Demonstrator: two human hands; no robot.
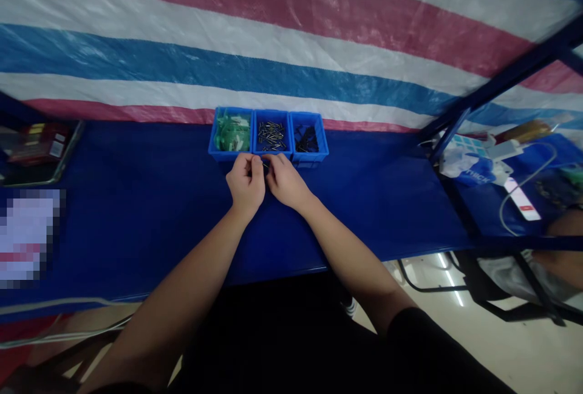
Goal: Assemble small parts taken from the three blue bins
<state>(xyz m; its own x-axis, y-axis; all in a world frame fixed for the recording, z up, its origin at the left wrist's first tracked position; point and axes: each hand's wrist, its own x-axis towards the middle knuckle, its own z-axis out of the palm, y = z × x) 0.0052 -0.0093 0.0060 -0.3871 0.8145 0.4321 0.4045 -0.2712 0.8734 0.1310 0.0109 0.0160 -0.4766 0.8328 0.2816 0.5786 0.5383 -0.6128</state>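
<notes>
Both my hands meet just in front of three small blue bins on the blue table (136, 212). My left hand (246, 183) is closed in a pinch, and so is my right hand (285, 180). Between their fingertips is a small dark piece (265, 164), too small to name. The left bin (231, 134) holds green parts. Small dark metal pins fill the middle bin (272, 135). In the right bin (308, 136) lie black parts.
A striped red, white and blue tarp (291, 36) hangs behind the table. A metal tray (36, 154) sits at the far left. To the right stands a dark blue frame (460, 121), with a white power strip (521, 198), cable and bags beyond it.
</notes>
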